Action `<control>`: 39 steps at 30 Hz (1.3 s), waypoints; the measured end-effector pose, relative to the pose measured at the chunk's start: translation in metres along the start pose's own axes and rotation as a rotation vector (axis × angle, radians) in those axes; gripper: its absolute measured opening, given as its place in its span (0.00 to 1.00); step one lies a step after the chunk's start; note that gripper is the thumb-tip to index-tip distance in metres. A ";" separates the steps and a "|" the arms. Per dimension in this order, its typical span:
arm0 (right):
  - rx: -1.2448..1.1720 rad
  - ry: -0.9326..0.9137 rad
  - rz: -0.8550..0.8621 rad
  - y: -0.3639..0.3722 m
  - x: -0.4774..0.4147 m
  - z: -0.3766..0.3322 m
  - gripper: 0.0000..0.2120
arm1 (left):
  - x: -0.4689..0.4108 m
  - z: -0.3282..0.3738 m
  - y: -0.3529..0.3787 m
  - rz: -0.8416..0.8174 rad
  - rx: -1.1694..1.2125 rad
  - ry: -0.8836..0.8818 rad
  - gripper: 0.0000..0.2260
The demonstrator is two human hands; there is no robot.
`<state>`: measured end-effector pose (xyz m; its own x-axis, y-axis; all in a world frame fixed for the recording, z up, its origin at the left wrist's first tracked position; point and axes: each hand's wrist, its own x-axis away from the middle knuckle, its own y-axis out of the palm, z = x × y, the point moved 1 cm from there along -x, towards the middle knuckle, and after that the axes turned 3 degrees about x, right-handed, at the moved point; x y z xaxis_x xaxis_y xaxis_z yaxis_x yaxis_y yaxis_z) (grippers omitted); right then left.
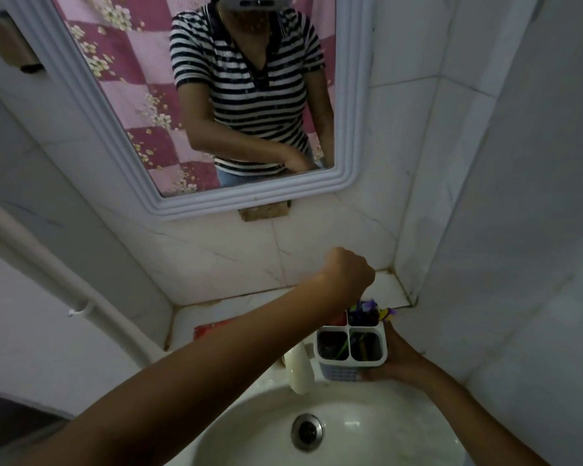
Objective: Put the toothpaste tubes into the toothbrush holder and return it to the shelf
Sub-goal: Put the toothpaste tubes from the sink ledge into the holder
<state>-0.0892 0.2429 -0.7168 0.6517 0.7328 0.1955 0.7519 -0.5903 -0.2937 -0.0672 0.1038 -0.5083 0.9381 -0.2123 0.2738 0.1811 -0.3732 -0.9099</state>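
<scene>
Toothbrush holder (350, 348): white, four compartments, patterned lower wall; toothbrush handles and purple heads stand in the far cells. Held upright over the back rim of the sink (367, 415), just beside the tiled shelf (389, 290). Right hand (396, 359) clamped around its side and base. Left hand (349, 269) fisted above it; contents cannot be told. Advice: keep holder level, lower anything tail-first into a free cell. Red item (209, 329) on the shelf, possibly a tube.

Right hand (396, 356) holding toothbrush holder (350, 348), left hand (349, 269) fisted above
</scene>
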 end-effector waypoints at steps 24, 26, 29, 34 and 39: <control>-0.010 0.029 0.029 0.003 -0.002 0.004 0.55 | 0.026 -0.006 0.050 0.454 0.771 -0.234 0.12; 0.009 0.040 0.020 0.004 -0.002 0.001 0.54 | 0.025 -0.001 0.062 0.348 0.810 -0.233 0.12; -0.053 0.041 0.001 0.003 0.000 -0.006 0.45 | 0.024 -0.003 0.073 0.264 0.846 -0.294 0.11; -0.027 0.019 0.012 0.003 -0.001 -0.004 0.48 | 0.016 -0.005 0.074 0.124 0.839 -0.365 0.11; -0.044 0.038 0.009 0.004 -0.001 -0.007 0.44 | 0.013 -0.006 0.073 0.046 0.869 -0.302 0.12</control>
<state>-0.0865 0.2371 -0.7120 0.6612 0.7143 0.2292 0.7490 -0.6116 -0.2548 -0.0438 0.0681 -0.5691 0.9649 0.0802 0.2499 0.1854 0.4658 -0.8653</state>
